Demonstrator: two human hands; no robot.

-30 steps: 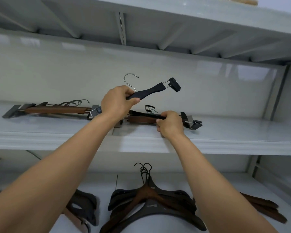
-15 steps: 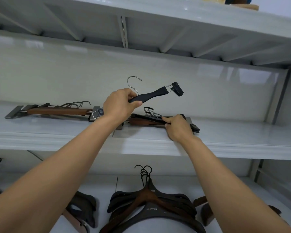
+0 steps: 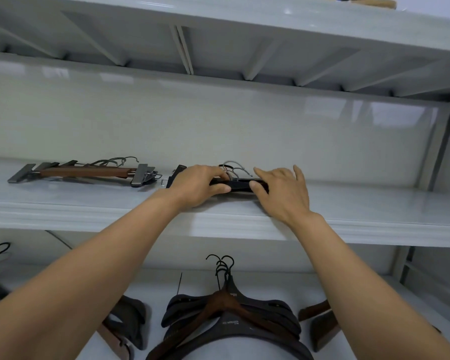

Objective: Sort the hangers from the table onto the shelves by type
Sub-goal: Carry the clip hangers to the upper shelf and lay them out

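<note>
Two piles lie sorted: clip hangers (image 3: 89, 172) mid left, coat hangers (image 3: 231, 310) bottom centre. Left hand (image 3: 198, 185) grips a black hanger (image 3: 240, 185), flat right hand (image 3: 283, 196) steadies it; table unseen.

Three white shelves show: top shelf (image 3: 244, 22), middle shelf (image 3: 89, 203), lower shelf (image 3: 153, 287). Two piles of clip hangers lie on the middle one: a brown pile (image 3: 83, 172) at left, with three clips at its left end, and a black pile (image 3: 240, 185) at centre. Two hands appear, left hand (image 3: 195, 185) and right hand (image 3: 283, 193). At bottom centre, the coat-hanger stack (image 3: 234, 326) shows at least three hooks.
</note>
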